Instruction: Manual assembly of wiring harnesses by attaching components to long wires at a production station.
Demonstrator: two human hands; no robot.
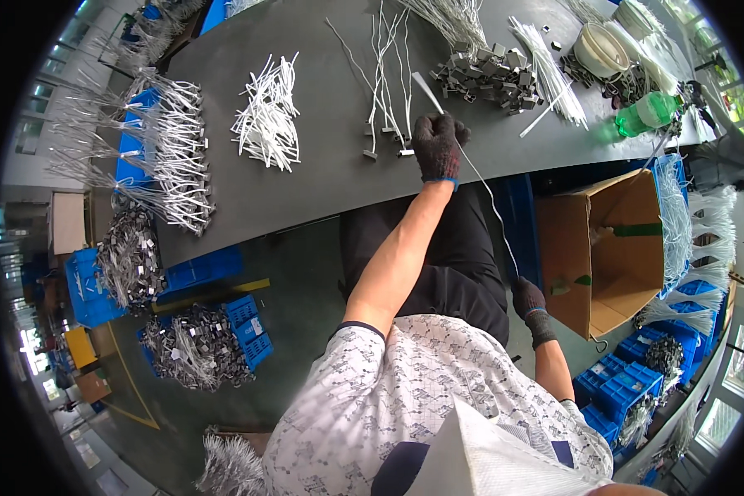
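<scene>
In a dark knit glove, my left hand (438,147) is closed over the table's near edge, with a white sleeve (426,91) sticking out past its fingers. A thin pale wire (496,207) runs from that hand down to my right hand (531,299), also gloved and closed, low beside my right thigh. Whether the wire passes inside the sleeve is hidden by the left fingers. Just left of the left hand lie several loose wires (380,81) with small metal end pieces. A heap of small metal housings (496,78) sits beyond it to the right.
A pile of white sleeves (269,116) and bundled wires (174,157) lie on the left of the grey table (322,178). Rightward are more sleeves (554,78), a tub (599,50) and a green bottle (646,114). An open cardboard box (566,248) stands beside my right hand.
</scene>
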